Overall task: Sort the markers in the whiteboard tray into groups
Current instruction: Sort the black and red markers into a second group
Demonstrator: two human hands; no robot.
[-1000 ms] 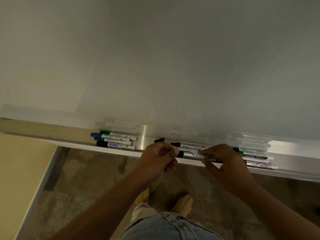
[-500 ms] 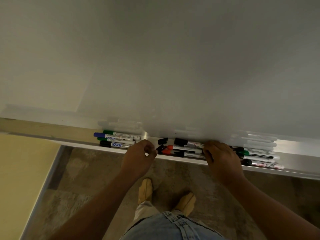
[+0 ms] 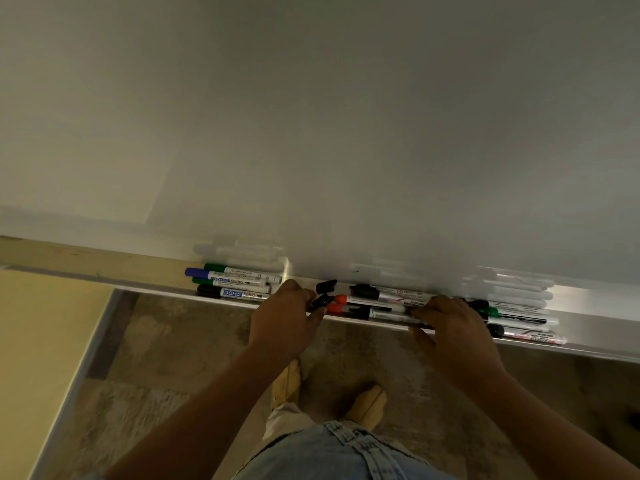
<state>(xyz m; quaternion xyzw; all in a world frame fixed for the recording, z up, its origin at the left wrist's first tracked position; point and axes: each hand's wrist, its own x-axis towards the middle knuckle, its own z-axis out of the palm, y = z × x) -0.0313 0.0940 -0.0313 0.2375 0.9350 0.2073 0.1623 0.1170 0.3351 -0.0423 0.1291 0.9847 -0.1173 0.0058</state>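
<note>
While standing at the tray [image 3: 595,306] under the whiteboard [image 3: 311,133], pinches a small black cap [image 3: 320,301] in the left hand [image 3: 282,320], grip narrow, at the tray's middle. Curls the right hand [image 3: 453,330] over the ends of the middle markers [image 3: 381,304], grip closed round their barrels, just right of the tray's centre. Among these, two red-capped, one black-capped behind. Another loose cap [image 3: 326,286], black, by the tray's back edge, just beside the pinched one. Toward the tray's left end, four markers [image 3: 239,283] side by side: green, blue, green, black. Toward its right end, a black-and-green bunch [image 3: 516,318], just beside the right hand.
</note>
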